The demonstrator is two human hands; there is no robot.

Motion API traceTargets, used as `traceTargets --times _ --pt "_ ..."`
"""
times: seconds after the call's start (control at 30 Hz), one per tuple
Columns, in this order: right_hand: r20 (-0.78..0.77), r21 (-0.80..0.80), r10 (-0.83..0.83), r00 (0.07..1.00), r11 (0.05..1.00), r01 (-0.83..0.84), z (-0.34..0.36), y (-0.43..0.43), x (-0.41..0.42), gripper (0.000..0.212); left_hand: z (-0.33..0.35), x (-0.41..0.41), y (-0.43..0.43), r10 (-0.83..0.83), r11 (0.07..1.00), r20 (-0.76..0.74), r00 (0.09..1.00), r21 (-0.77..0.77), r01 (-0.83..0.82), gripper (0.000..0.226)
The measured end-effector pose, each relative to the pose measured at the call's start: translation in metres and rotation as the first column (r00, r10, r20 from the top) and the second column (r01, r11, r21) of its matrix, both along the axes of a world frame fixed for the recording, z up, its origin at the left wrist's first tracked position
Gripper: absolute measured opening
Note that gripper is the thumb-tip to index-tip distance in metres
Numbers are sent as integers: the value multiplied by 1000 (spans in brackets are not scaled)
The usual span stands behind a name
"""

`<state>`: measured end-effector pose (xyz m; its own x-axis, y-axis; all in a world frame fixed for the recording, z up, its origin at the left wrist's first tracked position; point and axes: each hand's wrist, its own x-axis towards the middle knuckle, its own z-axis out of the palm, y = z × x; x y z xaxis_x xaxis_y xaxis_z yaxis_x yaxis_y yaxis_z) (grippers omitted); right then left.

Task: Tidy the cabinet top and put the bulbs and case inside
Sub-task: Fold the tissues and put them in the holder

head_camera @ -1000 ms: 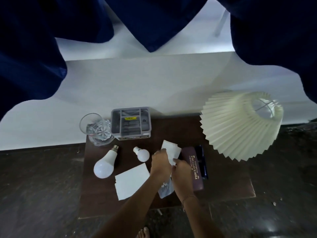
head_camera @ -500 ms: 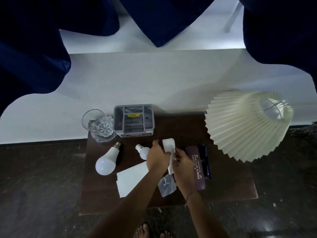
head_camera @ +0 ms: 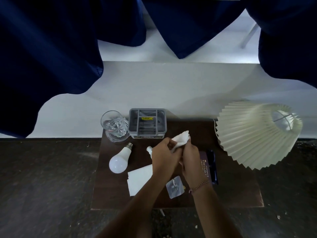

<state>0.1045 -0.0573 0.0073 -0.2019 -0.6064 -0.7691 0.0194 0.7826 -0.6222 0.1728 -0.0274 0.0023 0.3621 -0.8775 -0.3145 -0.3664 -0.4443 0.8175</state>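
Two bulbs lie on the dark wooden cabinet top (head_camera: 236, 191). The large bulb (head_camera: 119, 161) rests on its side at the left, its metal base pointing toward the back. The small bulb (head_camera: 149, 149) lies just right of it, mostly hidden behind the left hand (head_camera: 163, 158). The maroon spectacle case (head_camera: 205, 166), printed with gold lettering, lies right of centre with the right hand (head_camera: 189, 156) partly over it, and a dark blue strip shows along its right edge.

Above the middle of the top, both hands meet around a crumpled white tissue (head_camera: 181, 139). The fingers of each hand are closed on it, the left from one side and the right from the other.

A folded white paper (head_camera: 139, 179) lies under the left forearm, near the front. A small clear packet (head_camera: 175, 187) lies between the two wrists. At the back stand a glass tumbler (head_camera: 114, 126) and, just beside it, a grey compartment organiser (head_camera: 147, 123). A pleated cream lampshade (head_camera: 257, 136) stands tilted at the right edge.
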Motion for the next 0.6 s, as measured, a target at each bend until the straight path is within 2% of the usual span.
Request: traceTargets --times 0.13,0.23,0.4,0.5,0.6 --pt "214 -93 -69 974 992 90 11 -12 12 52 13 9 -10 61 997 -214 975 -40 -71 13" --pt "314 -132 -100 944 980 147 16 -23 18 45 20 15 -22 105 992 -354 929 -21 -121 26" --pt "352 -133 -93 932 980 148 13 -43 33 41 19 20 -42 153 988 -528 835 54 -147 31" --pt "332 -132 -74 941 983 124 10 -52 40 44 12 24 -53 196 980 -551 811 79 -183 34" --pt "292 -123 -38 956 989 77 5 -59 47 50 3 32 -66 233 972 -580 780 131 -193 47"
